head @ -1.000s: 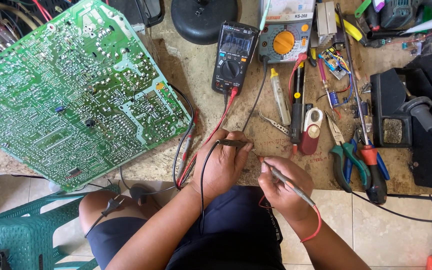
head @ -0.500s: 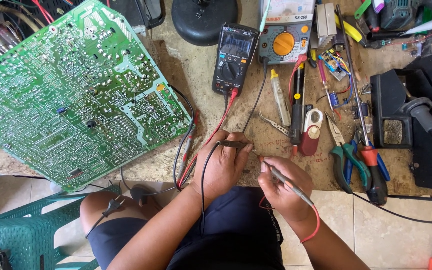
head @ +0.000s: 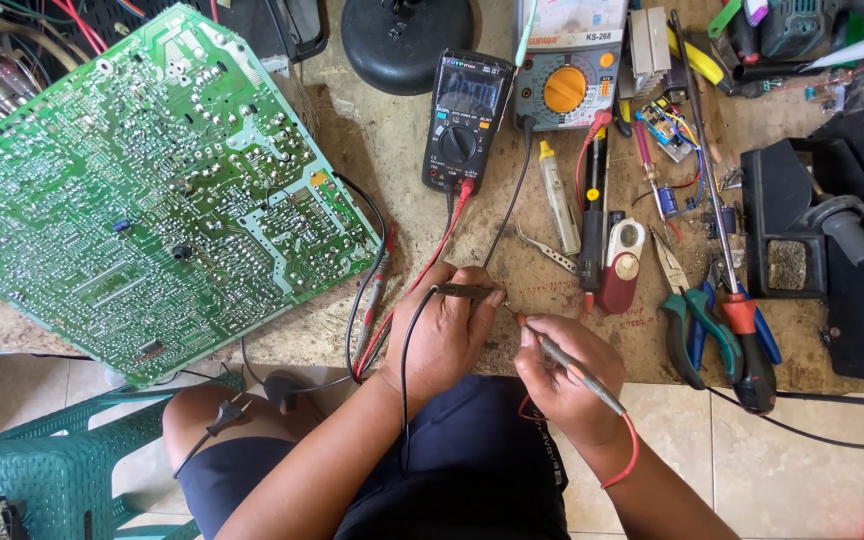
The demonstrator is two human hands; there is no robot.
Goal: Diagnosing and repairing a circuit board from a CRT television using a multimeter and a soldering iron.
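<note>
almost nothing has shifted since the earlier frames: both hands stay at the near edge of the worn brown wooden workbench (head: 402, 180), close together but not touching. the left hand (head: 444, 330) is still pinched around a slim black test probe (head: 464, 292) with a black lead, lying level. the right hand (head: 564, 378) keeps gripping a slim grey probe (head: 577, 372) like a pen, its tip pointing up-left towards the black probe's tip. above them sits a black rectangular digital multimeter (head: 464, 118) with a dark round dial, and beside it a grey analogue meter (head: 564, 85) with an orange knob. a large green printed circuit board (head: 152, 190), speckled with shiny solder joints, lies tilted at the left.
</note>
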